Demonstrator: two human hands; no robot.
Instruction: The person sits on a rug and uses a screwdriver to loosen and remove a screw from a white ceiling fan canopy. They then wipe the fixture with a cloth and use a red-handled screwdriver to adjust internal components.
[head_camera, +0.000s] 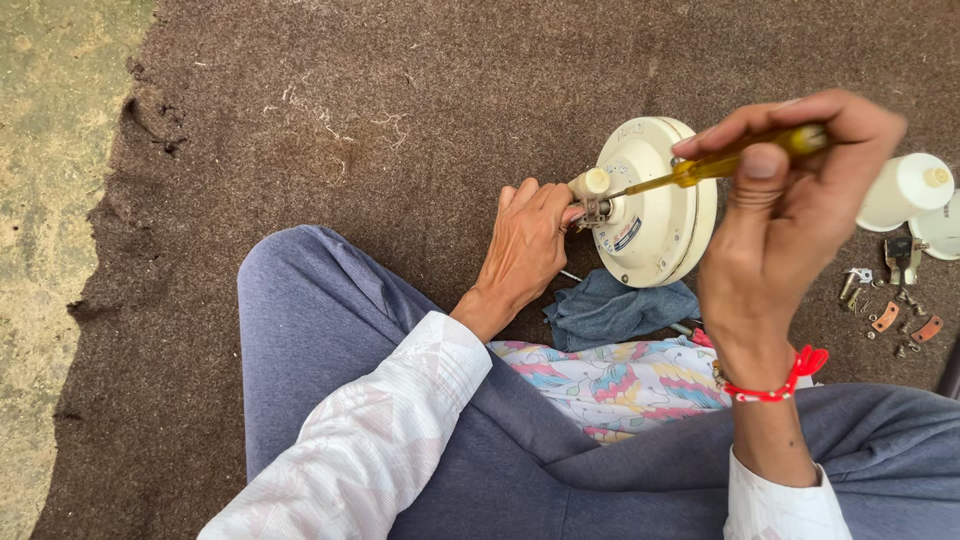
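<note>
A cream round fan motor housing stands on its edge on the brown mat, with a short cream shaft end sticking out to the left. My left hand grips the shaft at the metal bracket beside the housing. My right hand holds a screwdriver with a yellow handle; its thin blade points left and its tip meets the fitting by the shaft. A red thread band circles my right wrist.
A blue cloth and a patterned cloth lie under the motor, over my lap. Several screws, brackets and small copper-coloured parts are scattered at the right. A white cone-shaped cover lies at the right edge. Concrete floor shows left of the mat.
</note>
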